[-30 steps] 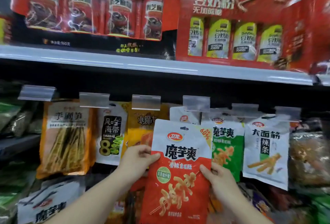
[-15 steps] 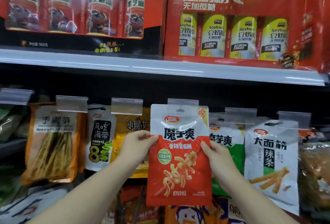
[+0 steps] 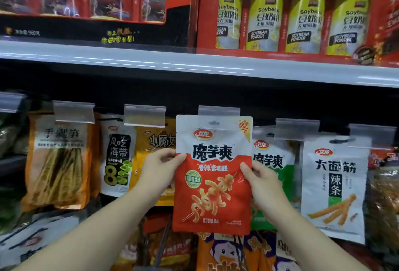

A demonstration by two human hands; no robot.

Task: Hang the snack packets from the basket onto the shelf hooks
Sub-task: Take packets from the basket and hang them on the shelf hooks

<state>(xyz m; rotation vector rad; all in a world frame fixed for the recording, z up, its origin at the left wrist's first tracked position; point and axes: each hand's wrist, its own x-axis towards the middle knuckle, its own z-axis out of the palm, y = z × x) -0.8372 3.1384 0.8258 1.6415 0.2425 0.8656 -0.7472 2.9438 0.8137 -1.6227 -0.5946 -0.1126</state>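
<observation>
Left hand (image 3: 158, 168) and right hand (image 3: 262, 176) each pinch the red-and-white snack packet (image 3: 212, 184), whose top covers its hook; the clear tag holder (image 3: 219, 111) peeks above.

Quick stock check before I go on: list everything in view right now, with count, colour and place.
Held packet: 1, red and white, centre, top at a clear tag.
Bamboo packet: 1, orange, hanging left.
Kelp packet: 1, white and black, right of it.
Yellow packet: 1, partly behind held packet.
Green packet: 1, white and green, right of centre.
Gluten packet: 1, white, far right.
Clear tags: 6 visible, above the packets.
Soybean box: 1, red, four yellow canisters, upper shelf right.
Dark box: 1, red and black, upper left.
Left hand: grips packet's left edge.
Right hand: grips right edge.
</observation>
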